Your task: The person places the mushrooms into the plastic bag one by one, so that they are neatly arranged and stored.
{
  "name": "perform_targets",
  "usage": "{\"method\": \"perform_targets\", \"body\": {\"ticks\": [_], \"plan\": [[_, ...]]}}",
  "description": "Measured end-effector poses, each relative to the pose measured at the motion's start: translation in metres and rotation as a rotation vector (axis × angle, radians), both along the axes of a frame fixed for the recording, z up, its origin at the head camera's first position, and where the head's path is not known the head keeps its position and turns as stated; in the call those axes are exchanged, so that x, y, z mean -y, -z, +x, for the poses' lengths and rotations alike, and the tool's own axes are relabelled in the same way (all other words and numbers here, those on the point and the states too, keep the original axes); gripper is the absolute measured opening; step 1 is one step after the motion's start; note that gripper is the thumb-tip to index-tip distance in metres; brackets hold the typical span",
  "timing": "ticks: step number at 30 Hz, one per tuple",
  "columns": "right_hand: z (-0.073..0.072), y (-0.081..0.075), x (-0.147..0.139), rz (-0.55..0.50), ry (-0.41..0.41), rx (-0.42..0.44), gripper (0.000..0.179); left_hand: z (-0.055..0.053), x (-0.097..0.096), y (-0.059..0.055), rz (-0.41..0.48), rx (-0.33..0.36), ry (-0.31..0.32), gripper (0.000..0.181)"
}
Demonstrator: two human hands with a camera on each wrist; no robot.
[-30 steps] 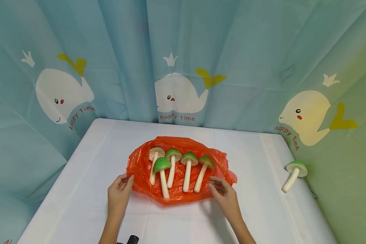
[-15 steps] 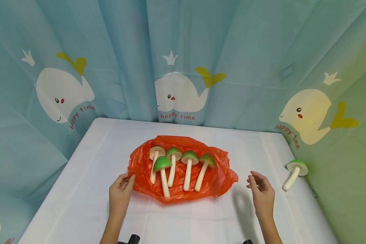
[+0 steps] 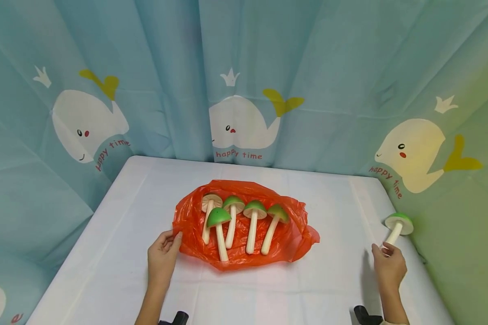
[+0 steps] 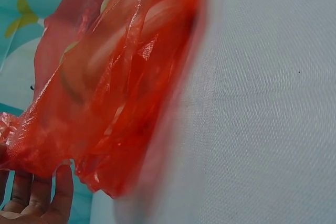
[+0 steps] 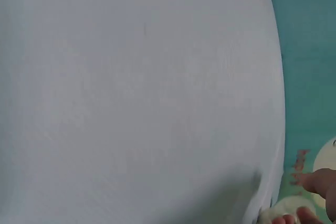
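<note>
My left hand [image 3: 162, 257] pinches the left edge of a crinkled red plastic bag [image 3: 270, 268]. In the left wrist view its fingers [image 4: 63, 190] are at the bag's thin rim. Several toy mushrooms with green caps and pale stems, such as the front one [image 3: 218, 217], lie in the bag's opening. At the right, my right hand [image 3: 391, 266] is over the lower stem of a lone green-capped mushroom [image 3: 399, 223], thumb and fingers parted around the stem end. The right wrist view shows a gap between thumb [image 5: 317, 181] and fingers, with the pale cap beyond.
A white cloth covers the table [image 3: 244, 298]. The lone mushroom lies close to its right edge. Blue-green curtains [image 3: 321, 67] with whale prints stand behind and at both sides. Dark camera mounts [image 3: 362, 314] show near both wrists.
My right hand has left the bag's right side and moved right to the lone mushroom. The left hand keeps its grip on the bag's edge; the mushrooms have stayed put.
</note>
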State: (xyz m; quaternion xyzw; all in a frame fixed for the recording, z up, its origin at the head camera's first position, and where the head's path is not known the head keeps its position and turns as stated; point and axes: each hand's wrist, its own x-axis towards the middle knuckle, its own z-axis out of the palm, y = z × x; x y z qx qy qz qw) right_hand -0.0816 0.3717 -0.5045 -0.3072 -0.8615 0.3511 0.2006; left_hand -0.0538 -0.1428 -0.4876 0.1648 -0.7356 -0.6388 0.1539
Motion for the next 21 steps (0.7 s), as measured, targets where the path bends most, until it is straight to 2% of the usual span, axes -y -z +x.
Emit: {"method": "perform_targets", "body": {"ticks": [2, 5, 7, 14, 18, 21], "plan": [[0.0, 0.0, -0.01, -0.037, 0.014, 0.059, 0.047, 0.0, 0.0, 0.0, 0.006, -0.004, -0.002, 0.024], [-0.001, -0.001, -0.02, -0.113, 0.024, 0.103, 0.055, 0.001, 0.0, 0.001, 0.028, -0.004, -0.005, 0.024], [-0.002, -0.002, -0.024, -0.154, 0.031, 0.115, 0.057, 0.002, 0.0, 0.002, 0.036, -0.001, -0.007, 0.025], [-0.005, 0.001, -0.034, -0.195, 0.078, 0.132, 0.063, 0.001, 0.0, 0.002, 0.019, -0.009, -0.004, 0.026], [-0.006, 0.001, -0.04, -0.331, 0.058, 0.135, 0.065, 0.002, 0.0, 0.0, 0.02, -0.005, -0.003, 0.027], [-0.006, -0.001, -0.043, -0.453, 0.034, 0.137, 0.058, 0.002, -0.001, -0.001, 0.02, -0.008, -0.001, 0.027]]}}
